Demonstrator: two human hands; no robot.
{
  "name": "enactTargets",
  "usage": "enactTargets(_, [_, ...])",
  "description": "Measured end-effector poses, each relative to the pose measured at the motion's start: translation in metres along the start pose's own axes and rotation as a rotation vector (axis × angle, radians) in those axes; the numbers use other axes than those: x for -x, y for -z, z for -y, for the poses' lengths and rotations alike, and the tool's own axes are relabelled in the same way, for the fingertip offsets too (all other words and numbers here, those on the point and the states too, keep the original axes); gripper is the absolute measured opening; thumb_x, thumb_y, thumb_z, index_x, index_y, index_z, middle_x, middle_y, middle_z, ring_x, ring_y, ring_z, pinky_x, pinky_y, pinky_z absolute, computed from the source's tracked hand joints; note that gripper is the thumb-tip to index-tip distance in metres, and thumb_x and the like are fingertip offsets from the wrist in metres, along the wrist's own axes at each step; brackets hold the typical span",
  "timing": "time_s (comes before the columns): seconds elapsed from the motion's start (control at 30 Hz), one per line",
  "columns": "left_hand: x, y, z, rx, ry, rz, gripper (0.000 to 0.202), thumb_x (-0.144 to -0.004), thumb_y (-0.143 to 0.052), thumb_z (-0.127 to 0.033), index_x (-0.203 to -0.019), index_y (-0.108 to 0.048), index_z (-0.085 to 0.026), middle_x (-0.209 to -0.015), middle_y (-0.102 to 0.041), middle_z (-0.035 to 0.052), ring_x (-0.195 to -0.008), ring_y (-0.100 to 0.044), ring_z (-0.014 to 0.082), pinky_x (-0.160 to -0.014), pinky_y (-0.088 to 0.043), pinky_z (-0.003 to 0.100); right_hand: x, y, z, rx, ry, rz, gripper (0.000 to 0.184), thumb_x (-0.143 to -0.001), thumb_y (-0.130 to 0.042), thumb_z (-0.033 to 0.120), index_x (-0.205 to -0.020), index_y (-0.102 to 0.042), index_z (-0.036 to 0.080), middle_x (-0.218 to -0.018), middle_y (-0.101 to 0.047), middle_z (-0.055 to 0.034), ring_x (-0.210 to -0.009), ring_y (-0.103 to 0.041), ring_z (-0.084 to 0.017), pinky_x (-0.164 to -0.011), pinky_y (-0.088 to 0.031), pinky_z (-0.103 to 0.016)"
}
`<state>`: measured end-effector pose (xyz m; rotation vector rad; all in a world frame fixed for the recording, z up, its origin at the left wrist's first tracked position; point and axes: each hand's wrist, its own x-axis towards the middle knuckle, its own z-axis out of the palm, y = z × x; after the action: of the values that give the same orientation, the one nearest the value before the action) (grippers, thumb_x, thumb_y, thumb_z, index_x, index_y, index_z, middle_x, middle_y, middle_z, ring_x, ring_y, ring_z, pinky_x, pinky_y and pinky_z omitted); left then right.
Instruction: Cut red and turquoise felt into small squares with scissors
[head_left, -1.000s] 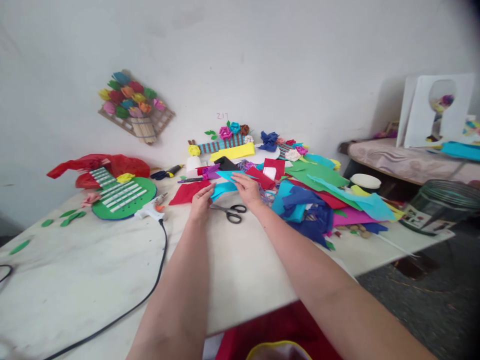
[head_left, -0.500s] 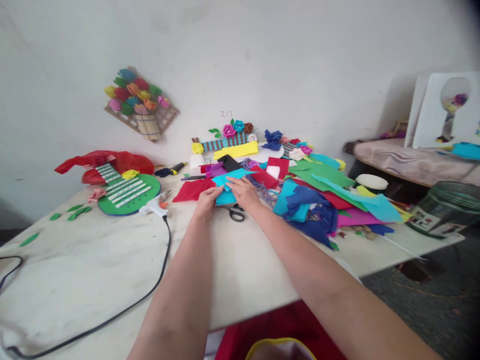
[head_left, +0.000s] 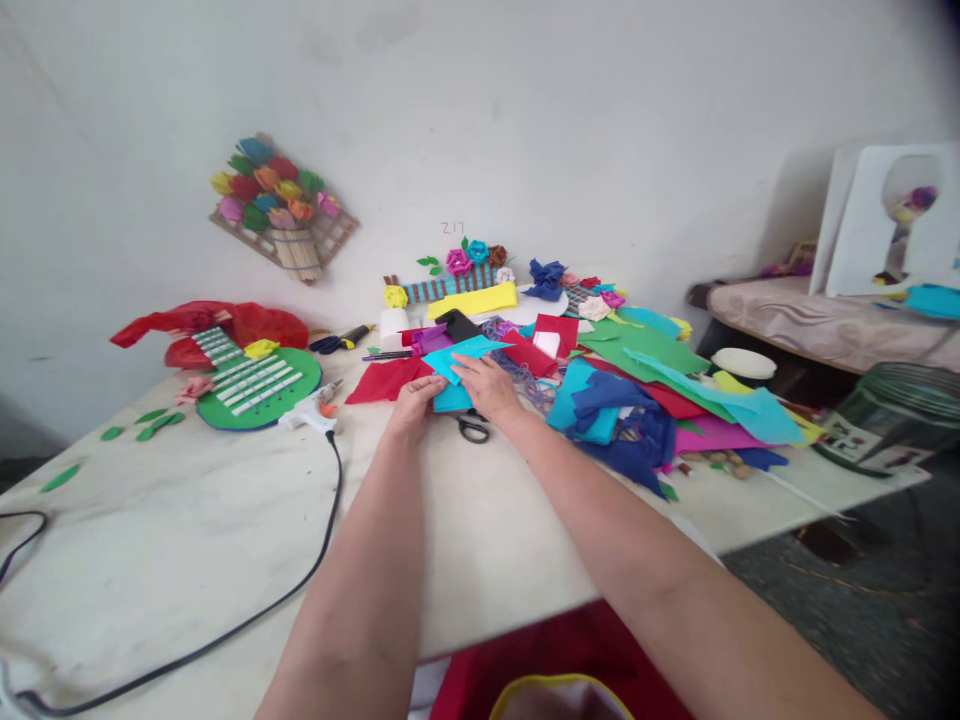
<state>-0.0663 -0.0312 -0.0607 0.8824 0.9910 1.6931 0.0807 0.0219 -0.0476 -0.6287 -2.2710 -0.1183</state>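
Both of my hands are on a folded piece of light blue crepe paper [head_left: 451,398] at the middle of the table. My left hand [head_left: 414,402] pinches its left edge between thumb and fingers. On the other side my right hand [head_left: 487,386] grips the paper, fingers closed over its upper part. A pointed flap of the paper stretches out beyond the fingers. Black-handled scissors [head_left: 473,429] lie just under my right hand, their blades hidden. Red paper [head_left: 381,381] lies beside my left hand.
A white glue gun [head_left: 306,413] with a black cord [head_left: 330,540] lies left, next to a green guitar-shaped craft [head_left: 259,392]. Heaped coloured paper [head_left: 645,350] covers the right side, with a glass jar [head_left: 889,420] at the table's right edge. Pliers [head_left: 352,337] lie further back.
The light blue paper's upper flap has shifted slightly and my left fingers have moved a little along its edge. Both hands keep their hold.
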Motion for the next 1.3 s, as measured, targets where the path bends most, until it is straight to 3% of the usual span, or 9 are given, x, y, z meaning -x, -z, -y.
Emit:
enactTargets(0.37, [-0.001, 0.001, 0.001, -0.009, -0.008, 0.003, 0.024, -0.05, -0.077, -0.027, -0.066, -0.069, -0.011, -0.059, -0.064, 0.0033, -0.053, -0.054, 0.0129, -0.055, -0.043, 0.026, 0.0, -0.001, 0.0, 0.01, -0.021, 0.008, 0.033, -0.087, -0.043, 0.013, -0.112, -0.064, 0.017, -0.127, -0.056, -0.0061, -0.11, -0.055, -0.021, -0.097, -0.039, -0.036])
enactTargets(0.6, [0.0, -0.002, 0.0, -0.004, 0.008, -0.022, 0.035, -0.058, -0.075, -0.044, -0.067, -0.066, -0.011, -0.06, -0.064, 0.0056, -0.054, -0.057, 0.0154, -0.057, -0.047, 0.029, 0.0, -0.002, 0.0, 0.019, 0.016, 0.009, 0.033, -0.088, -0.042, 0.015, -0.111, -0.065, 0.019, -0.125, -0.057, -0.0057, -0.104, -0.057, -0.02, -0.095, -0.039, -0.037])
enactTargets(0.83, [-0.003, 0.0, 0.002, 0.033, 0.002, -0.063, 0.032, -0.054, -0.079, -0.037, -0.061, -0.062, -0.011, -0.058, -0.062, 0.004, -0.054, -0.056, 0.0133, -0.057, -0.047, 0.027, 0.0, 0.0, 0.005, 0.025, -0.017, 0.05, 0.033, -0.089, -0.041, 0.018, -0.111, -0.065, 0.024, -0.124, -0.059, -0.0022, -0.099, -0.057, -0.02, -0.089, -0.042, -0.036])
enactTargets(1.1, [-0.004, -0.003, 0.002, 0.004, -0.006, -0.165, 0.026, -0.049, -0.079, -0.029, -0.059, -0.062, -0.011, -0.055, -0.061, 0.0027, -0.05, -0.055, 0.0125, -0.051, -0.045, 0.025, 0.004, 0.008, 0.01, 0.126, -0.04, 0.04, 0.036, -0.086, -0.047, 0.028, -0.118, -0.059, 0.019, -0.134, -0.049, -0.0082, -0.103, -0.052, -0.025, -0.089, -0.035, -0.041])
enactTargets(1.3, [-0.007, -0.003, 0.004, 0.005, -0.004, -0.184, 0.023, -0.051, -0.077, -0.026, -0.062, -0.064, -0.011, -0.058, -0.063, 0.0037, -0.051, -0.056, 0.0133, -0.051, -0.045, 0.026, 0.0, 0.018, 0.017, 0.181, 0.115, 0.043, 0.03, -0.089, -0.043, 0.027, -0.111, -0.062, 0.023, -0.132, -0.051, -0.0071, -0.108, -0.044, -0.025, -0.085, -0.031, -0.04])
